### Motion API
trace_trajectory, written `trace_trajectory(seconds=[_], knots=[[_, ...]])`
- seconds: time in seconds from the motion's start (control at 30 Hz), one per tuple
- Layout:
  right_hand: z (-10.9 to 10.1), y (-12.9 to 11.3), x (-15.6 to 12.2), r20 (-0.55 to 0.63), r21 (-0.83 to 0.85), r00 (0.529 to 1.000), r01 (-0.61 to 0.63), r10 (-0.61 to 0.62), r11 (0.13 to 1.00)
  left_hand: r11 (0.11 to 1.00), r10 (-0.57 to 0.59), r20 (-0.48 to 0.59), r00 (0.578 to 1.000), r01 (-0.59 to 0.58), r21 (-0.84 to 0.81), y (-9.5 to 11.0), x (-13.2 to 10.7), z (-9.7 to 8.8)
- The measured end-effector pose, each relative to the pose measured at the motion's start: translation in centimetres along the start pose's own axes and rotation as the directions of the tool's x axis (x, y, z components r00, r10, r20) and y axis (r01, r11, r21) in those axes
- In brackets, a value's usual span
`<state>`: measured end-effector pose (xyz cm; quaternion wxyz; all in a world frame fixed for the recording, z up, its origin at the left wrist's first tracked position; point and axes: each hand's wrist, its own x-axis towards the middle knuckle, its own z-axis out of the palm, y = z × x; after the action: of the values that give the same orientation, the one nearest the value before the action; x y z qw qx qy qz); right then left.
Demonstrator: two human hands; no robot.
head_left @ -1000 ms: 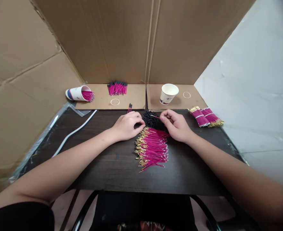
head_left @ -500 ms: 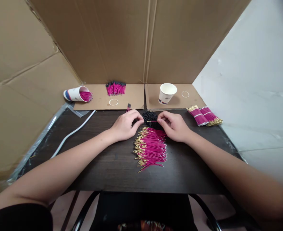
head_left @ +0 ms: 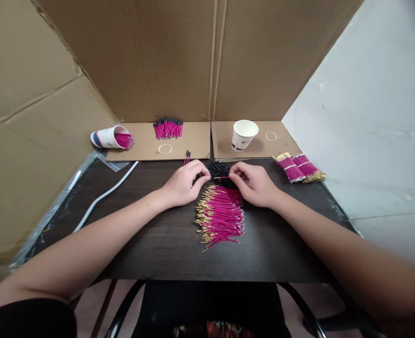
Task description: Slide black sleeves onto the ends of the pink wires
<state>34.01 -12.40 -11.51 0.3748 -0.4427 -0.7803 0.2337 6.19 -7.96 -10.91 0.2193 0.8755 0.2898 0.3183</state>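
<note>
A loose heap of pink wires with gold tips [head_left: 220,215] lies in the middle of the dark table [head_left: 165,234]. Behind it sits a small mound of black sleeves [head_left: 217,169]. My right hand [head_left: 254,184] pinches one pink wire [head_left: 222,177] and holds it level over the black mound. My left hand [head_left: 186,182] rests curled beside the mound, thumb and forefinger pinched at its left edge; what they hold is too small to name.
Two banded pink bundles [head_left: 299,168] lie at the right. On the cardboard at the back stand an upright paper cup [head_left: 244,135], a tipped cup with pink wires [head_left: 110,137], a finished black-tipped pile [head_left: 168,128], two rubber bands [head_left: 165,149] and a white strip [head_left: 105,195].
Both hands have drawn closer together over the black mound. The pink wire in my right hand has moved left towards my left fingertips.
</note>
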Motion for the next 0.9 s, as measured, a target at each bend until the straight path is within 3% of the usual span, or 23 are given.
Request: trace_trajectory(seconds=[0.3,0.57,0.9], knots=[[-0.1,0.0,0.0,0.001,-0.006,1.0,0.001,-0.001,1.0,0.988,-0.134,-0.012,0.991,0.133,-0.077,1.0,-0.1,0.2],[-0.2,-0.1,-0.1,-0.009,-0.072,0.999,0.045,-0.046,0.996,0.907,-0.289,0.025,0.957,0.283,-0.312,1.3,0.0,0.7],[-0.3,-0.5,-0.1,-0.004,-0.091,0.998,0.058,-0.059,0.994,0.822,-0.345,0.055,0.937,0.33,-0.465,1.0,0.1,0.8]])
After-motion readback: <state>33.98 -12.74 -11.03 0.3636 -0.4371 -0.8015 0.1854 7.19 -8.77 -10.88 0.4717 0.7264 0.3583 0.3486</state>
